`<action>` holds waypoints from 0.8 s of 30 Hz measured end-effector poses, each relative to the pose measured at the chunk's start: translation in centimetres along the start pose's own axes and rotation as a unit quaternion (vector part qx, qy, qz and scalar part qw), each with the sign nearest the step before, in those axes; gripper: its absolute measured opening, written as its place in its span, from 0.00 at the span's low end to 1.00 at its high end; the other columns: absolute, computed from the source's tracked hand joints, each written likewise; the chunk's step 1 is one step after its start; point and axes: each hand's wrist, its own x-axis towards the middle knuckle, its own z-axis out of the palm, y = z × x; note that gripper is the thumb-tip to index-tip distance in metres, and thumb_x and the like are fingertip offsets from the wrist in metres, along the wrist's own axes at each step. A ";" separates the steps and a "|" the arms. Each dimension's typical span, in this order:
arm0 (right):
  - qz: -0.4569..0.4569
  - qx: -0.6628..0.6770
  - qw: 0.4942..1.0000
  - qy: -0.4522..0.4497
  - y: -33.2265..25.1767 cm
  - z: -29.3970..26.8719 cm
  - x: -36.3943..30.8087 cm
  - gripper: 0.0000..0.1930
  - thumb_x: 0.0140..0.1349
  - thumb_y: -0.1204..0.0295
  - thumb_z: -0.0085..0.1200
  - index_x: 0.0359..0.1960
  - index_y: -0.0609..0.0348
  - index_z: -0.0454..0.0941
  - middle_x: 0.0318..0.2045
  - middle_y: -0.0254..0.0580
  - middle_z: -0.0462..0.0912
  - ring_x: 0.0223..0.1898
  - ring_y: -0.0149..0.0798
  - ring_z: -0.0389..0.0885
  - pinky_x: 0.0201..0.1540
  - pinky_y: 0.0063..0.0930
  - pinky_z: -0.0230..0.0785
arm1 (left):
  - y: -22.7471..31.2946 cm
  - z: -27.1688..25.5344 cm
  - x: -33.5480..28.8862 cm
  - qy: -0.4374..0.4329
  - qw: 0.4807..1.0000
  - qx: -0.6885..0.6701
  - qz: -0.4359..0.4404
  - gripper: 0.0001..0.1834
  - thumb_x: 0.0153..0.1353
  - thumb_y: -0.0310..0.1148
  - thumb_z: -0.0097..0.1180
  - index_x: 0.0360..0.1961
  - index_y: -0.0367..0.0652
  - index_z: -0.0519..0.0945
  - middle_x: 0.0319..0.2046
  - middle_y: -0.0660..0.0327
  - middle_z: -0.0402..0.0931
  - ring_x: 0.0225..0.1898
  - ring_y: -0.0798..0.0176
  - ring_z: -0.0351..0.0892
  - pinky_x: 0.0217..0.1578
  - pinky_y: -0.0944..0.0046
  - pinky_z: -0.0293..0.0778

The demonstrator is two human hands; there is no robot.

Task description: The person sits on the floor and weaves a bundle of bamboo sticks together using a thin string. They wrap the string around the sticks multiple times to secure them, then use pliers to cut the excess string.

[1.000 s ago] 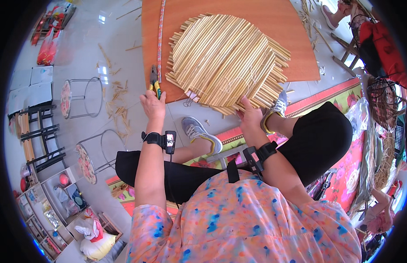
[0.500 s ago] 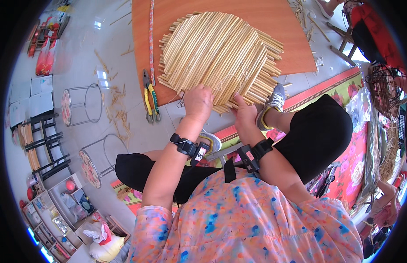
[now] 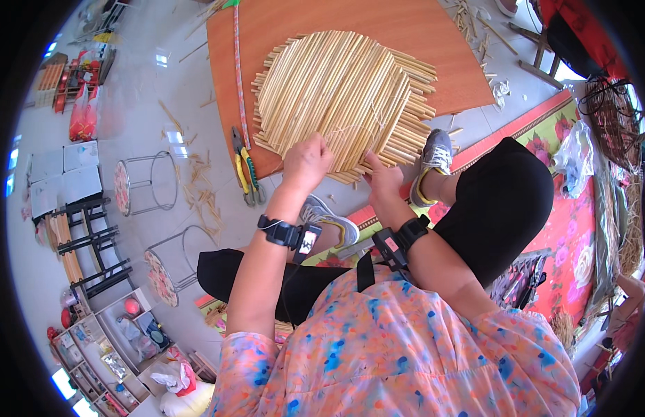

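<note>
A round mat of woven pale bamboo strips [image 3: 343, 97] lies on an orange-brown wooden board [image 3: 294, 28] on the floor. My left hand [image 3: 307, 163] is closed on the mat's near edge. My right hand [image 3: 383, 182] presses on the same edge a little to the right, fingers on the strip ends. Both wrists carry black strapped devices. Yellow-handled pliers [image 3: 244, 174] lie at the board's left edge, just left of my left hand. A thin striped stick [image 3: 237, 76] runs along the board's left side.
Two wire stools [image 3: 145, 184] stand on the grey floor at left, with bamboo scraps [image 3: 200, 194] between them. Shelves [image 3: 107, 340] sit at lower left. A red flowered mat [image 3: 573, 229] lies under my legs. Another person [image 3: 579, 35] sits at upper right.
My left hand has gone from the pliers at the board's left edge rightward onto the mat's near edge. The view has drifted, so the mat sits lower and nearer.
</note>
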 end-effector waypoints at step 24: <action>-0.139 -0.208 0.933 -0.258 -5.5 -1.8 -8.9 0.05 0.64 0.72 0.60 0.35 0.60 0.80 0.27 0.28 0.79 0.25 0.21 0.72 0.28 0.19 0.66 | 4.1 -8.7 -8.3 -0.114 0.777 -0.602 -0.146 0.06 0.71 0.31 0.52 0.38 0.39 0.75 0.26 0.67 0.70 0.29 0.72 0.69 0.33 0.71 0.68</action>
